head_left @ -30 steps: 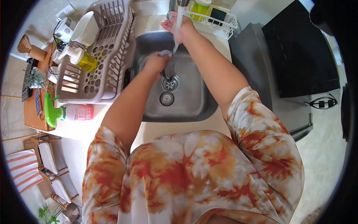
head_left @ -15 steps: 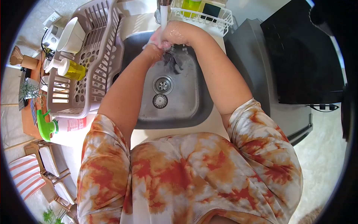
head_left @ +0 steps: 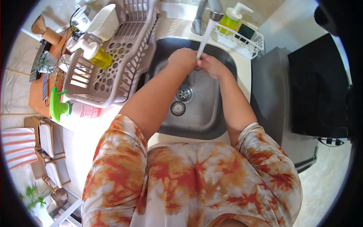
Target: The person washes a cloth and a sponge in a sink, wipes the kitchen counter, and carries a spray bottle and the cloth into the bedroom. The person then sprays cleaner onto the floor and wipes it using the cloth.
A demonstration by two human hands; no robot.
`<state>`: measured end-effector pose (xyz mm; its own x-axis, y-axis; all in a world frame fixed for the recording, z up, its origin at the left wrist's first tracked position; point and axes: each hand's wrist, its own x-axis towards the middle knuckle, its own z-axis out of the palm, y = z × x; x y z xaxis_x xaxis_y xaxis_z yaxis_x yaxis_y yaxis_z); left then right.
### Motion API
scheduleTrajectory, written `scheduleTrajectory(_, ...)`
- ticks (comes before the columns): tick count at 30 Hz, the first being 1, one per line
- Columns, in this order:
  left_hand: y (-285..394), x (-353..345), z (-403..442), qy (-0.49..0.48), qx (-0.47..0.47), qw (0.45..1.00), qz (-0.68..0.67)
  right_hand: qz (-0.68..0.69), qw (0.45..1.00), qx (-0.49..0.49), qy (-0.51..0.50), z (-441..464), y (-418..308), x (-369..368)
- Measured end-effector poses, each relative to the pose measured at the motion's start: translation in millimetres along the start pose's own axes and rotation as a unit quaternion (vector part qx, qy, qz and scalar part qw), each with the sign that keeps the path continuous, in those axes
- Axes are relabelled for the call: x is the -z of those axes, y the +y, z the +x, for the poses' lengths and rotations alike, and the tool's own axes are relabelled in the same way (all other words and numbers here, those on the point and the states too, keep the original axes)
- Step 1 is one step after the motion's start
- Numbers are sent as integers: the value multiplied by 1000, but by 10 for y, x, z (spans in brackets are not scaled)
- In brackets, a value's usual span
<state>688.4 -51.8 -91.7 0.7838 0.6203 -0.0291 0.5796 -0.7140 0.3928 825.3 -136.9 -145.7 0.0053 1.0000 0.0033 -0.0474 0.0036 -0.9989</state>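
My left hand [head_left: 184,59] is over the far part of the metal sink [head_left: 202,113], back up, its fingers curled down and mostly hidden. Close beside it, my right hand [head_left: 213,66] has its fingers bent in towards the left. Both hands meet at the stream of water [head_left: 205,39] running from the faucet [head_left: 216,15]. Whatever may lie between the fingers is hidden; a small dark patch shows just below them. Nearer to me in the basin are the drain [head_left: 184,94] and a round strainer [head_left: 178,108].
Left of the sink stands a dish rack [head_left: 130,81] holding a white container [head_left: 102,22] and a yellow pump bottle [head_left: 97,55]. A green spray bottle [head_left: 58,104] is nearby. A white wire caddy [head_left: 242,39] sits behind the sink. At right is a black-fronted appliance [head_left: 317,87].
My view has turned, so the sink sits further right. My forearms no longer cross at the wrists, the hands are side by side, and the foam on the right hand and wrist is gone.
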Motion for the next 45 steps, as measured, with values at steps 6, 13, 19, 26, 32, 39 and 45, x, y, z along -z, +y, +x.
scheduleTrajectory(6,-82,42,24,-14,-39,993,111,-68,997,-10,43,124,290,115)
scheduleTrajectory(13,-53,249,-139,89,28,985,-146,-146,966,-159,142,42,542,182)
scheduleTrajectory(19,-471,-559,-62,48,284,466,-837,276,921,80,261,38,175,-615)
scheduleTrajectory(26,-867,-2288,626,-188,118,358,-907,-140,898,116,401,-27,98,-947)
scheduleTrajectory(32,236,-657,-178,-30,322,685,-653,-161,878,-59,447,373,801,62)
scheduleTrajectory(39,291,-624,46,68,82,923,-369,-13,773,-128,621,238,1579,726)
scheduleTrajectory(45,-687,-1526,544,132,67,974,-173,-274,834,-81,472,34,1866,51)
